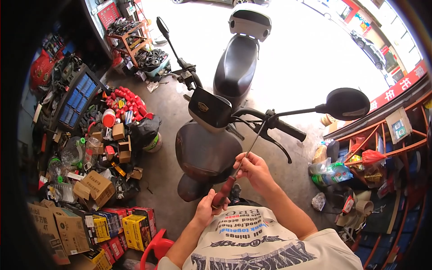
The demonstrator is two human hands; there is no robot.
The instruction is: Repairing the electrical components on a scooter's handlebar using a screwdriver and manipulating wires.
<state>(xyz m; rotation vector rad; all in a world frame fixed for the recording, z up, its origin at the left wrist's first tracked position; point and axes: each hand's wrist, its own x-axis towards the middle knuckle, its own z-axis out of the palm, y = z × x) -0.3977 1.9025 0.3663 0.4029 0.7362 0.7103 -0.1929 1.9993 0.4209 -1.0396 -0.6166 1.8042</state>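
Clearly, from the head view, 2 hands share 1 long screwdriver [230, 181]: the left hand [208, 209] grips its dark red handle [220, 198], while the right hand [253, 170], just beyond, pinches the shaft [252, 144], probably to steady it. Ahead of the right hand, the shaft points toward the mirror stem [297, 111] on the scooter [207, 148]; I can't tell whether they touch. Left of both hands, cartons [96, 186] pile up, seemingly just stored.
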